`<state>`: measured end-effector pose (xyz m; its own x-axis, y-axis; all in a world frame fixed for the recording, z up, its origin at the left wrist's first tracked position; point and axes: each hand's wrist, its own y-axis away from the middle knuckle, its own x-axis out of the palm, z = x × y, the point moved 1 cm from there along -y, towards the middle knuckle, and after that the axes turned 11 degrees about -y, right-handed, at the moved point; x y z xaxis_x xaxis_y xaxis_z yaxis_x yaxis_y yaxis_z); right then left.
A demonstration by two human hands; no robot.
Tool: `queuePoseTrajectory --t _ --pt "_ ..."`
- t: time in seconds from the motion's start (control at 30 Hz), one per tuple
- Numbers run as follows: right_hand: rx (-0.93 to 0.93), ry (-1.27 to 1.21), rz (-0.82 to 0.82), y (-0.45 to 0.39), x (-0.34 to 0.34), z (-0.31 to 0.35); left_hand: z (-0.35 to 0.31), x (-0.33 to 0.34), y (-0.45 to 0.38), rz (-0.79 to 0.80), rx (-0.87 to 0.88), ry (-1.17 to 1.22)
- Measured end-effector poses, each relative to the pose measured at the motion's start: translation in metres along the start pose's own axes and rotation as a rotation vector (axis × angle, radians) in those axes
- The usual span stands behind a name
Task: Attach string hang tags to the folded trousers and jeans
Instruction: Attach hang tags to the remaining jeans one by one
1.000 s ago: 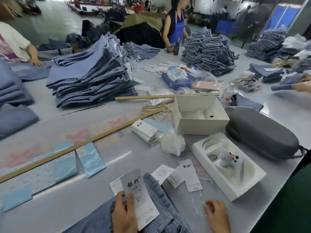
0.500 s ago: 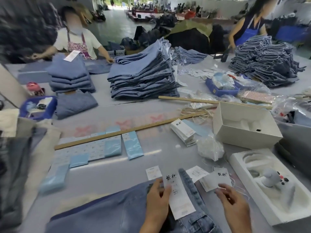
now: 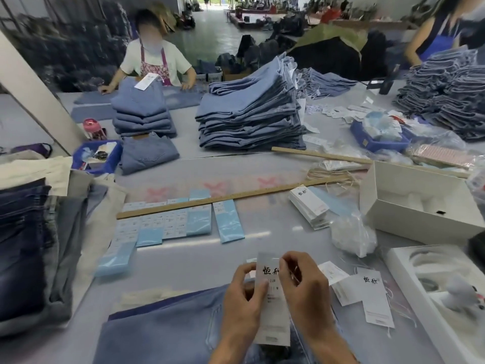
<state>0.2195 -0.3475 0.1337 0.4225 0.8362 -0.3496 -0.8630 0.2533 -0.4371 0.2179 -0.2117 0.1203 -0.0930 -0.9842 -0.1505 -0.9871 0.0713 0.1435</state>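
A white hang tag (image 3: 273, 324) with black characters stands upright over folded blue jeans (image 3: 162, 329) at the table's near edge. My left hand (image 3: 242, 303) grips the tag's left side, thumb on its front. My right hand (image 3: 304, 292) pinches the tag's top right corner; a thin string seems to run by its fingers. More loose hang tags (image 3: 372, 298) with strings lie to the right on the table. A stack of tags (image 3: 309, 206) sits further back.
Light blue label strips (image 3: 228, 222) and a long wooden ruler (image 3: 231, 197) lie mid-table. Dark jeans pile (image 3: 23, 245) at left, tall folded stacks (image 3: 252, 119) behind. White open boxes (image 3: 420, 206) at right. Two other people work across the table.
The view has swung left. My right hand came off the table's loose tags and up to the top of the held tag; my left hand still holds it.
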Motion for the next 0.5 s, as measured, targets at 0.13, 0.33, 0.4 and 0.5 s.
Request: queuePoseTrajectory --t 0.13,0.33,0.4,0.5 --pt "-0.075 0.085 -0.002 -0.0025 0.0035 0.0033 -0.0023 -0.0043 0.0031 -0.016 -0.033 0.029" --pt "-0.054 0.156 0.023 -0.0009 0.0040 0.0001 0.0029 -0.0020 0.0044 -0.030 -0.008 -0.020" --pt "-0.047 0.155 0.048 -0.0007 0.0053 0.0010 0.0031 -0.0006 0.0054 -0.021 0.028 -0.043" --pt "-0.033 0.126 0.043 -0.0009 0.0058 0.0063 0.0038 0.0024 0.0058 -0.015 0.064 -0.076"
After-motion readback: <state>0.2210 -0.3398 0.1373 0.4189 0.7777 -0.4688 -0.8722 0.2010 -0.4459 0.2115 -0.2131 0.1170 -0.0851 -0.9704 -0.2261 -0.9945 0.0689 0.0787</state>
